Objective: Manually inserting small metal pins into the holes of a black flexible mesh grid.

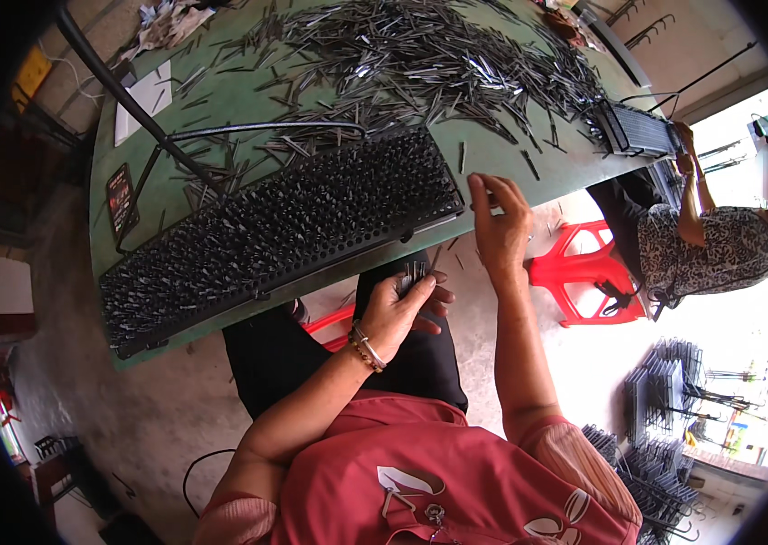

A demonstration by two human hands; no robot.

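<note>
My left hand (399, 313) is in front of the table edge, above my lap. Its fingers are closed round a small bunch of thin dark metal strips (414, 271), whose ends stick up. To the right, my right hand (502, 222) is raised by the table edge, just off the right end of a long black rack (348, 254). Its fingers are bent in; whether anything small is between them is hard to make out. Dark strips (293, 204) stand upright in the rack's rows of holes, densely over most of it. Several holes along its near right edge show no strip.
A big heap of loose dark strips (420, 54) covers the far part of the green table (220, 100). A phone (120, 200) lies left, near a black bent bar (120, 95). At right, a person (711, 245) works at another rack (643, 132) beside a red stool (588, 272).
</note>
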